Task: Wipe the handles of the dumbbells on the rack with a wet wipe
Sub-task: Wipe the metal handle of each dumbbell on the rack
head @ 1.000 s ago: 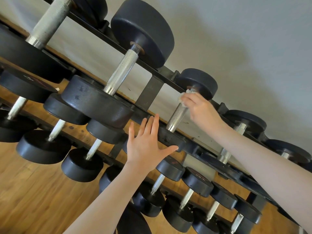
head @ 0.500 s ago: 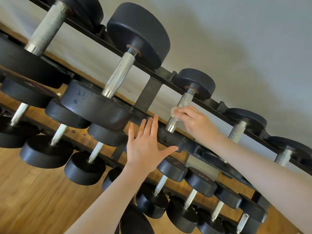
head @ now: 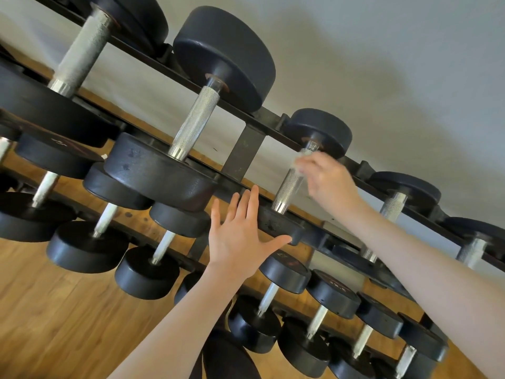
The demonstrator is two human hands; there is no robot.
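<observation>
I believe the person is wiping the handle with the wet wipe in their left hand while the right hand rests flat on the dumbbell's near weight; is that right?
Not quite: the hands are swapped. In the head view the right hand holds the wet wipe against the handle, while the left hand rests flat, fingers straight, on the dumbbell's near weight.

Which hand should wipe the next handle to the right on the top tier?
Right. The right hand already holds the wet wipe at the current handle, beside the next handle. The left hand lies flat against the near weight head, without a wipe.
</observation>
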